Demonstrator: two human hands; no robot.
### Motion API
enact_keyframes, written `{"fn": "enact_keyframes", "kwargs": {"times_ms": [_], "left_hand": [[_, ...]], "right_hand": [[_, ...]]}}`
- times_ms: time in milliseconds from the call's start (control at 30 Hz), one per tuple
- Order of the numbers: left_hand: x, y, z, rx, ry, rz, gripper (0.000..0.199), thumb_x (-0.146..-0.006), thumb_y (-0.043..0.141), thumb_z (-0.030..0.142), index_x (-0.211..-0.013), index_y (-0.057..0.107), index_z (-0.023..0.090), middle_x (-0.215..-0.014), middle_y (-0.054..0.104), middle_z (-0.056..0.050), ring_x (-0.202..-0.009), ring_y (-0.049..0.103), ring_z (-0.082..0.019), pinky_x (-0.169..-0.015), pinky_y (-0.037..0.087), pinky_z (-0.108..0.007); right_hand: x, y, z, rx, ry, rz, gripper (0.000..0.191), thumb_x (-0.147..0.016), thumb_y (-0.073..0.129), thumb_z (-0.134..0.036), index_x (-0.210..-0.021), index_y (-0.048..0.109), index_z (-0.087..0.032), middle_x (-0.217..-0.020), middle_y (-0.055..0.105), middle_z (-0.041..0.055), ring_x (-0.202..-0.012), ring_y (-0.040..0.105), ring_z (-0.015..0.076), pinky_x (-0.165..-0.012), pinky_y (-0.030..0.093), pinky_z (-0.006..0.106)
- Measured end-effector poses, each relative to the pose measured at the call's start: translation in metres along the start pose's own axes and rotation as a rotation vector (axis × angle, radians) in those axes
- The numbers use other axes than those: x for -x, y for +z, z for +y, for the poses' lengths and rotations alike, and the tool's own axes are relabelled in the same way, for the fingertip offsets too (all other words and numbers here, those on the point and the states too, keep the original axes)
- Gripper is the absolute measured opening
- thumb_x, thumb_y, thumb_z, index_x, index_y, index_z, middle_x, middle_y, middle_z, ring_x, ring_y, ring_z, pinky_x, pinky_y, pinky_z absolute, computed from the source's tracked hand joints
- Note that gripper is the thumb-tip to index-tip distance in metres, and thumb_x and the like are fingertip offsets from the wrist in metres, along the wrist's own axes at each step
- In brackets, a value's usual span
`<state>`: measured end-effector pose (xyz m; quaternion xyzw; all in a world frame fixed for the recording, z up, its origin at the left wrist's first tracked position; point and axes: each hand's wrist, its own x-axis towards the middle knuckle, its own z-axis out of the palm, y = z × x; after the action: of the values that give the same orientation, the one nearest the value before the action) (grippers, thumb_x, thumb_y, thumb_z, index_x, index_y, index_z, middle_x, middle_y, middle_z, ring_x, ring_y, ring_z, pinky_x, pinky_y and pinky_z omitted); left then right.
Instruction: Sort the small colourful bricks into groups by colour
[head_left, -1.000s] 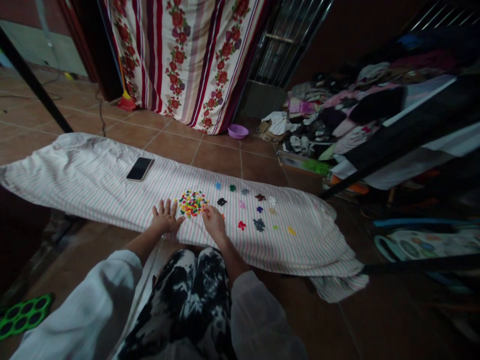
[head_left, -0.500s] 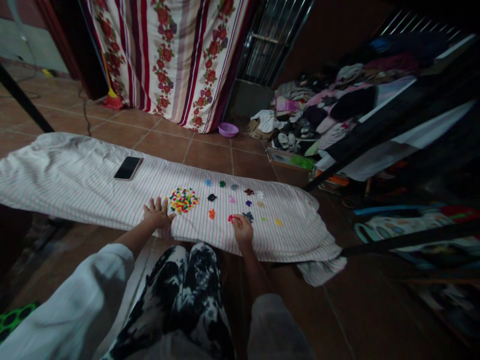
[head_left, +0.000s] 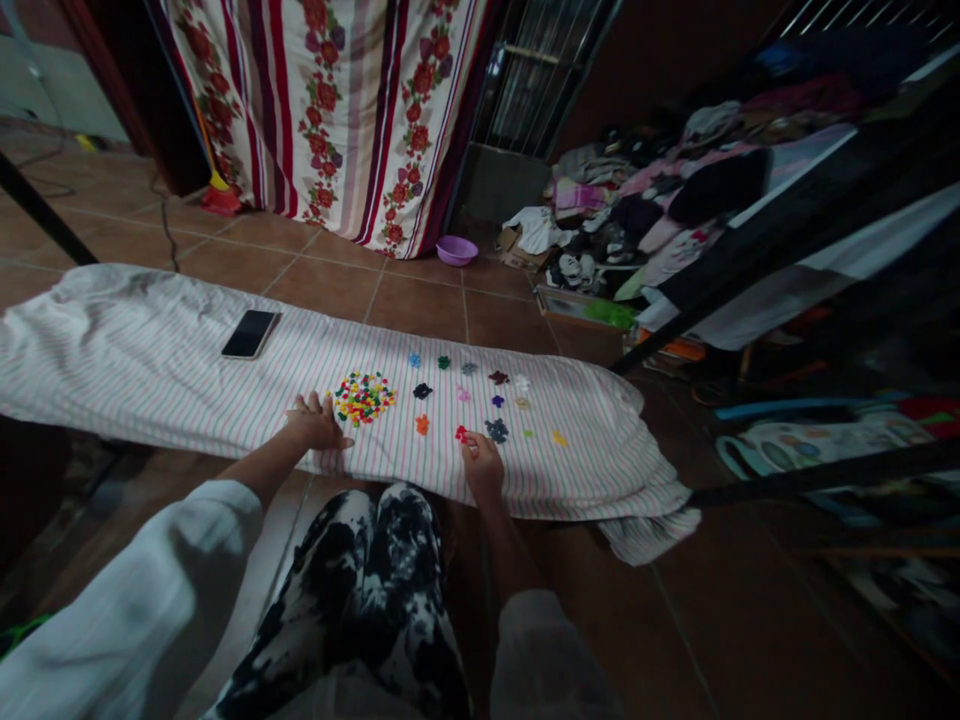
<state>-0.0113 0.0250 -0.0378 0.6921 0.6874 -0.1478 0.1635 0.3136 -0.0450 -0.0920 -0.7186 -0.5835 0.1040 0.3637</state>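
Red pieces (head_left: 460,433) lie at the right hand (head_left: 483,468), grip pinched, contents unclear; left hand (head_left: 313,424) spread flat.

Long low surface, draped in a striped cloth (head_left: 592,470), creased at the left end, bunched at the right. Phone (head_left: 250,334) flat on the left part. Mixed pile (head_left: 365,398) of multicolored bits near the middle, loosely spread. Right of it, small single-color clusters in three rough rows: light blue cluster (head_left: 415,360) in the far one, black cluster (head_left: 422,391) in the middle, orange cluster (head_left: 422,425) and red cluster (head_left: 460,433) in the near one. Bits look like beads, too small to be sure.
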Motion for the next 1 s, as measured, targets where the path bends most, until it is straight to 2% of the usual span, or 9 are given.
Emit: {"fn": "enact_keyframes", "kwargs": {"times_ms": [100,233,400,533,733,867,1000], "left_hand": [[0.003,-0.002,0.003,-0.045,-0.046,-0.062,0.126,-0.060,0.044,0.086,-0.149,0.008,0.005,-0.154,0.004,-0.028,-0.139,0.005,-0.051,-0.106,0.024,-0.061],[0.006,-0.004,0.006,-0.061,-0.054,-0.057,0.124,-0.063,0.043,0.084,-0.149,0.004,0.003,-0.154,0.002,-0.028,-0.139,0.005,-0.051,-0.106,0.023,-0.060],[0.006,-0.003,0.006,-0.052,-0.058,-0.049,0.122,-0.062,0.044,0.083,-0.149,0.006,0.006,-0.155,0.003,-0.026,-0.139,0.004,-0.050,-0.104,0.024,-0.061],[0.004,0.000,0.005,-0.038,-0.055,-0.032,0.122,-0.062,0.044,0.083,-0.149,0.007,0.006,-0.155,0.005,-0.027,-0.139,0.006,-0.051,-0.103,0.024,-0.063],[0.004,0.003,0.004,-0.043,-0.048,-0.015,0.119,-0.065,0.043,0.081,-0.149,0.007,0.005,-0.155,0.005,-0.026,-0.139,0.004,-0.051,-0.104,0.024,-0.062],[0.004,0.002,0.005,-0.028,-0.066,-0.040,0.119,-0.065,0.045,0.080,-0.149,0.005,0.005,-0.155,0.002,-0.027,-0.139,0.002,-0.051,-0.104,0.023,-0.063],[0.003,0.002,0.006,-0.027,-0.062,-0.037,0.120,-0.064,0.044,0.081,-0.149,0.005,0.006,-0.156,0.001,-0.026,-0.139,0.002,-0.050,-0.104,0.022,-0.063]], "right_hand": [[0.002,0.001,-0.001,0.008,0.020,0.031,0.023,-0.080,0.044,-0.026,-0.094,0.061,-0.018,-0.089,0.064,0.0057,-0.079,0.056,0.0167,-0.075,0.043,0.027],[0.003,0.001,0.000,0.005,-0.003,0.044,0.017,-0.080,0.044,-0.024,-0.087,0.059,-0.018,-0.086,0.062,0.0062,-0.082,0.055,0.0174,-0.076,0.042,0.027],[0.003,0.003,-0.005,0.016,-0.021,0.045,0.018,-0.083,0.043,-0.026,-0.086,0.059,-0.019,-0.087,0.061,0.0056,-0.078,0.054,0.0168,-0.075,0.042,0.027],[0.006,0.007,-0.010,0.018,-0.021,0.051,0.024,-0.083,0.047,-0.033,-0.098,0.059,-0.019,-0.096,0.059,0.0074,-0.078,0.054,0.0170,-0.075,0.044,0.029],[0.005,0.016,-0.006,0.055,-0.030,0.082,0.038,-0.081,0.052,-0.037,-0.111,0.055,-0.015,-0.104,0.053,0.0125,-0.095,0.052,0.0229,-0.085,0.046,0.036],[0.001,0.020,0.003,-0.006,-0.040,0.060,0.032,-0.081,0.049,-0.030,-0.110,0.055,-0.016,-0.101,0.053,0.0112,-0.085,0.054,0.0196,-0.084,0.048,0.037],[-0.001,0.022,0.010,-0.056,-0.038,0.104,0.034,-0.079,0.051,-0.027,-0.110,0.055,-0.014,-0.103,0.052,0.0126,-0.079,0.055,0.0180,-0.083,0.050,0.037]]}}
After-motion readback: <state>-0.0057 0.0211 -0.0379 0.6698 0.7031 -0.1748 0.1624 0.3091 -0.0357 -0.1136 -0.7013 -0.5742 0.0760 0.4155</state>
